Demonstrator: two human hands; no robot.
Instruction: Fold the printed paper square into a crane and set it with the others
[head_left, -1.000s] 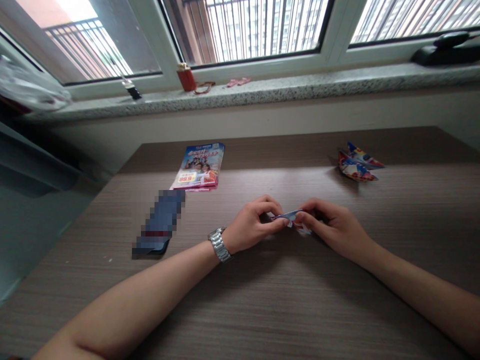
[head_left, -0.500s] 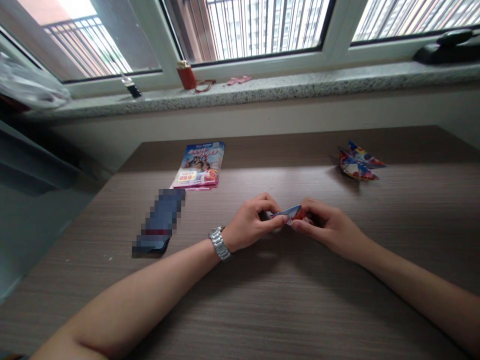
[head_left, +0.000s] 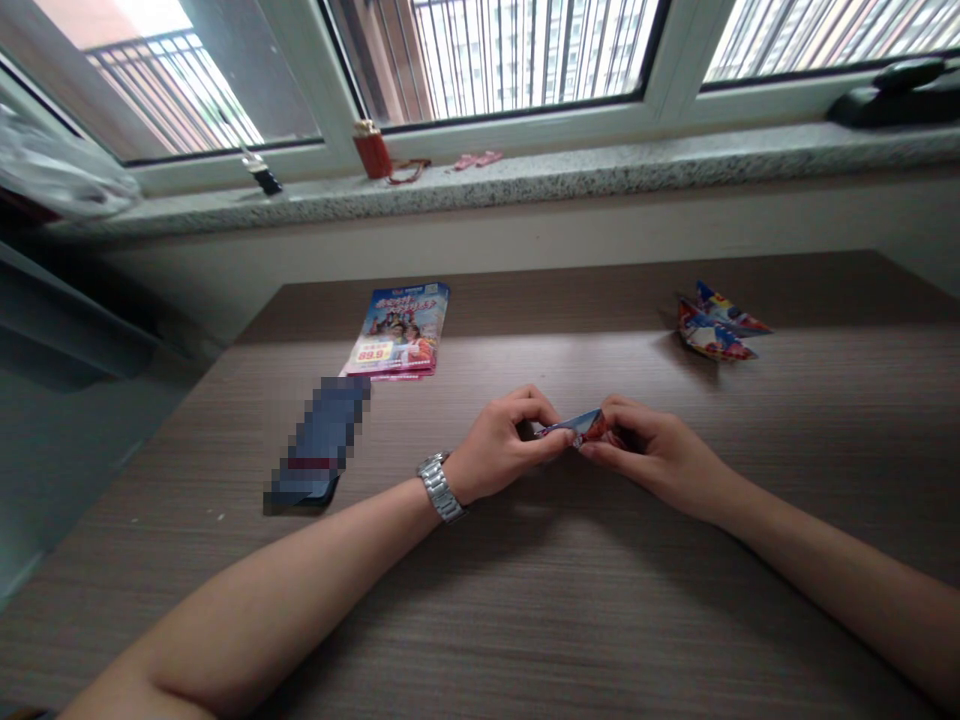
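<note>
Between my two hands is a small folded piece of printed paper (head_left: 586,424), blue and red, held just above the table. My left hand (head_left: 510,440), with a silver watch (head_left: 442,487) at its wrist, pinches the paper's left end between thumb and fingers. On the other end, my right hand (head_left: 652,450) is closed with its thumb against the near edge. The fingers cover much of the paper, so its full shape is hidden. Two folded paper shapes (head_left: 716,330) with pointed tips lie farther back on the right.
A stack of printed flyers (head_left: 405,330) lies at the back left of the wooden table (head_left: 525,620). Nearer is a dark, pixelated flat object (head_left: 319,445). On the stone windowsill (head_left: 600,175) stand a red lighter-like container (head_left: 373,152) and a small black-capped item (head_left: 262,175).
My right thumb has shifted very slightly left along the paper. Otherwise both hands keep their places and their hold.
</note>
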